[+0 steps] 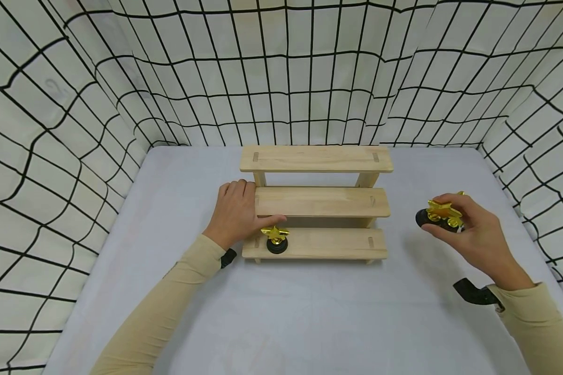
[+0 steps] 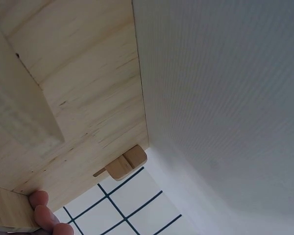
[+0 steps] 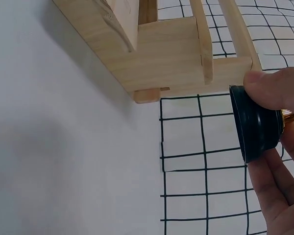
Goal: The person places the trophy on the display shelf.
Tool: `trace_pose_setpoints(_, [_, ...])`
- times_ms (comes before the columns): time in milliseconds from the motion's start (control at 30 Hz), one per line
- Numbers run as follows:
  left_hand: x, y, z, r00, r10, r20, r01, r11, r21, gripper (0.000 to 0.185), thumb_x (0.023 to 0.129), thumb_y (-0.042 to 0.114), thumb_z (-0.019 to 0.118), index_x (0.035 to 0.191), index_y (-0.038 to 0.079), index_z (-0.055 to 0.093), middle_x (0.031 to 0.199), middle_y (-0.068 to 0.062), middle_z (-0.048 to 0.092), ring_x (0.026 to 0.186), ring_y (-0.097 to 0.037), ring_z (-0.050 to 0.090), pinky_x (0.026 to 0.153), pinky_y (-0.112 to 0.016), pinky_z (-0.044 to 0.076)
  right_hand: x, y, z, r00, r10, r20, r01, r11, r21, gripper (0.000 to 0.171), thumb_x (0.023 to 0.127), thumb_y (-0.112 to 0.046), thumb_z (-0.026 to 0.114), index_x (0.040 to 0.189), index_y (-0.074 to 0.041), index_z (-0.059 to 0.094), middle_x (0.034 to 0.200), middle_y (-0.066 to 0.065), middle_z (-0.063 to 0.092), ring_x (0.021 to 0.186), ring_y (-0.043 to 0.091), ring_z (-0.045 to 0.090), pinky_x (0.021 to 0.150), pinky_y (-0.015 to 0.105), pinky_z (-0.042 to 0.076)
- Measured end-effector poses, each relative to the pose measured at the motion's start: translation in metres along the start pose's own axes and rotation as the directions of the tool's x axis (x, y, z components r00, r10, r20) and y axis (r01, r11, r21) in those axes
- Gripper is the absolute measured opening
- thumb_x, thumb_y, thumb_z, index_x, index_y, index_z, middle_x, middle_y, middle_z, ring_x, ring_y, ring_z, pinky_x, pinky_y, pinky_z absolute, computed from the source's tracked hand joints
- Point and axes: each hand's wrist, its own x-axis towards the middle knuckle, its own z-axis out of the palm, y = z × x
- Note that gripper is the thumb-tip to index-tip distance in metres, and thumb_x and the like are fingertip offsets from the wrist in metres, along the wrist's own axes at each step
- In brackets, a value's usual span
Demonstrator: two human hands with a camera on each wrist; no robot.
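Note:
A three-tier wooden shelf (image 1: 322,202) stands on the table. My left hand (image 1: 238,211) grips the left end of its middle tier, thumb along the front edge; in the left wrist view my fingertips (image 2: 48,215) curl round a board end. Just below that thumb, a small gold star trophy (image 1: 277,240) with a round black base stands on the lowest tier's left end. Over the table to the right of the shelf, my right hand (image 1: 480,237) holds small gold star trophies (image 1: 443,211). A black base (image 3: 257,125) sticks out between thumb and fingers in the right wrist view.
A white cloth covers the table (image 1: 309,317). Black wire grid panels (image 1: 309,73) enclose it at the back and both sides, with white sheeting behind them. The right hand is near the table's right edge.

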Motion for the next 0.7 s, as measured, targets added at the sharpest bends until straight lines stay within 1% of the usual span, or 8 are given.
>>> trace_pose_setpoints(133, [0.0, 0.0, 0.0, 1.0, -0.003, 0.001, 0.003, 1.0, 0.0, 0.092, 0.068, 0.081, 0.076, 0.104, -0.001, 0.059, 0.094, -0.016, 0.061, 0.098, -0.039, 0.06, 0.09, -0.05, 0.042, -0.001, -0.004, 0.005, 1.0, -0.015, 0.011, 0.015, 1.0, 0.016, 0.07, 0.065, 0.015, 0.09, 0.127, -0.005, 0.065, 0.121, -0.034, 0.057, 0.104, -0.018, 0.057, 0.093, -0.004, 0.04])
trace_pose_setpoints(300, [0.0, 0.0, 0.0, 1.0, -0.004, -0.003, 0.004, 1.0, 0.004, 0.092, 0.067, 0.082, 0.075, 0.104, -0.001, 0.059, 0.093, -0.016, 0.06, 0.097, -0.038, 0.059, 0.09, -0.05, 0.042, -0.002, -0.008, 0.014, 0.999, -0.041, 0.034, 0.04, 0.999, 0.026, 0.069, 0.063, 0.014, 0.091, 0.124, -0.007, 0.067, 0.117, -0.033, 0.06, 0.097, -0.015, 0.059, 0.094, -0.002, 0.041])
trace_pose_setpoints(400, [0.0, 0.0, 0.0, 1.0, -0.009, 0.001, 0.009, 1.0, 0.003, 0.093, 0.068, 0.083, 0.075, 0.104, -0.001, 0.058, 0.093, -0.016, 0.059, 0.097, -0.038, 0.059, 0.09, -0.049, 0.041, -0.003, -0.011, 0.019, 0.996, -0.067, 0.061, 0.067, 0.998, -0.008, 0.068, 0.063, 0.01, 0.093, 0.123, -0.011, 0.068, 0.116, -0.032, 0.06, 0.098, -0.016, 0.057, 0.093, -0.002, 0.04])
trace_pose_setpoints(500, [0.0, 0.0, 0.0, 1.0, -0.012, 0.004, 0.012, 1.0, 0.003, 0.093, 0.068, 0.083, 0.074, 0.104, -0.001, 0.058, 0.093, -0.016, 0.059, 0.097, -0.038, 0.059, 0.09, -0.05, 0.042, -0.003, -0.013, 0.025, 0.991, -0.094, 0.09, 0.098, 0.995, -0.036, 0.068, 0.063, 0.006, 0.094, 0.122, -0.014, 0.068, 0.115, -0.025, 0.064, 0.099, -0.017, 0.057, 0.092, -0.002, 0.039])
trace_pose_setpoints(633, [0.0, 0.0, 0.0, 1.0, -0.008, 0.0, 0.008, 1.0, 0.01, 0.093, 0.068, 0.083, 0.074, 0.104, -0.001, 0.058, 0.093, -0.016, 0.06, 0.096, -0.039, 0.059, 0.09, -0.049, 0.042, -0.005, -0.015, 0.033, 0.983, -0.132, 0.127, 0.137, 0.99, -0.034, 0.068, 0.063, 0.004, 0.094, 0.123, -0.016, 0.068, 0.112, -0.008, 0.072, 0.099, -0.015, 0.058, 0.09, 0.001, 0.042])
trace_pose_setpoints(700, [0.0, 0.0, 0.0, 1.0, -0.003, -0.004, 0.003, 1.0, 0.014, 0.093, 0.068, 0.083, 0.074, 0.104, -0.001, 0.059, 0.093, -0.016, 0.06, 0.096, -0.039, 0.06, 0.089, -0.049, 0.042, -0.006, -0.016, 0.036, 0.98, -0.147, 0.136, 0.154, 0.987, -0.042, 0.068, 0.063, 0.003, 0.095, 0.123, -0.017, 0.068, 0.11, -0.003, 0.073, 0.098, -0.014, 0.058, 0.087, 0.002, 0.042])
